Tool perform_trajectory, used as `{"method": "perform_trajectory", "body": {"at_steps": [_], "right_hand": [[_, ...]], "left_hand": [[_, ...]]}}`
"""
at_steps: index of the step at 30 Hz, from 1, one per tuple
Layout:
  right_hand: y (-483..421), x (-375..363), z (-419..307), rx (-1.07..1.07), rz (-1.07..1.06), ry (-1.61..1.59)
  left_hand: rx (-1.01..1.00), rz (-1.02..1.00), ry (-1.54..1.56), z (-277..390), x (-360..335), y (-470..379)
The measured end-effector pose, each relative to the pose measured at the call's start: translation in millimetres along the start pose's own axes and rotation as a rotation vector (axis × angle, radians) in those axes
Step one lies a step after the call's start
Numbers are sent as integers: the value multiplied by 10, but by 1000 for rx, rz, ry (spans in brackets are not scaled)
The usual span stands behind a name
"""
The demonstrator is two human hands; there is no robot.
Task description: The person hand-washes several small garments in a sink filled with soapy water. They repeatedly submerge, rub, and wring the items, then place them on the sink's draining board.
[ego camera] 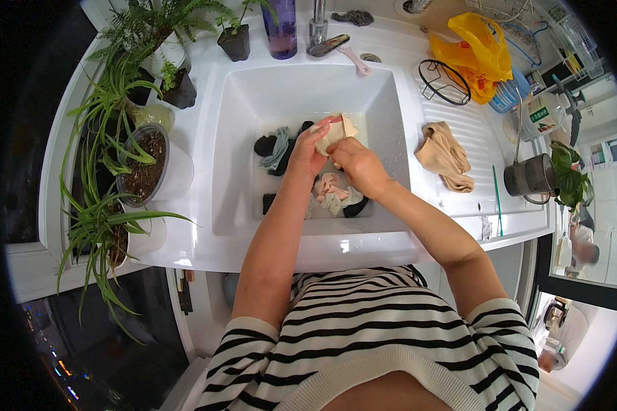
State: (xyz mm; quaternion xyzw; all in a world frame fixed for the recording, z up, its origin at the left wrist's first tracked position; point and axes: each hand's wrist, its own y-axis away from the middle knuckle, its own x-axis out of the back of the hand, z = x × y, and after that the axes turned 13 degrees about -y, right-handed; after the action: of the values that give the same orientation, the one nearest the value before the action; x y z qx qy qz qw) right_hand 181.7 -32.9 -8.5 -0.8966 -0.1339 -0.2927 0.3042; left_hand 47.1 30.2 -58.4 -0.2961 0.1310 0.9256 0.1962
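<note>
A cream-coloured cloth garment (341,130), perhaps a sock, is held over the white laundry sink (239,97). My left hand (309,149) holds it from the left, its fingertips showing behind the cloth. The bent fingers of my right hand (361,168) pinch its lower edge. Below my hands, several wet garments lie in shallow cloudy water. A grey-blue piece (277,149) rests among black ones at the left. Towards the front lies a crumpled pink and white piece (331,191), with a black part (357,207) beside it.
A folded tan garment (443,155) lies on the ribbed drainboard at right, near a black wire stand (444,82) and a yellow plastic bag (475,56). Behind the basin are the faucet (318,25), a pink brush (356,60) and a purple bottle (280,31). Potted plants (154,164) line the left.
</note>
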Motion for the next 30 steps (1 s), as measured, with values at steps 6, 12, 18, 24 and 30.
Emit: {"method": "perform_trajectory", "body": {"at_steps": [6, 12, 18, 24, 30], "right_hand": [[-3, 49, 362, 3, 212, -20], [-356, 551, 326, -634, 44, -805], [-474, 825, 202, -742, -10, -1044], [-586, 837, 206, -728, -233, -990], [-629, 660, 503, -820, -161, -637]], "left_hand": [[64, 159, -149, 187, -201, 8], [42, 166, -285, 320, -122, 63], [77, -145, -146, 445, -115, 213], [180, 15, 112, 279, -114, 135], [217, 24, 1, 100, -210, 105]]}}
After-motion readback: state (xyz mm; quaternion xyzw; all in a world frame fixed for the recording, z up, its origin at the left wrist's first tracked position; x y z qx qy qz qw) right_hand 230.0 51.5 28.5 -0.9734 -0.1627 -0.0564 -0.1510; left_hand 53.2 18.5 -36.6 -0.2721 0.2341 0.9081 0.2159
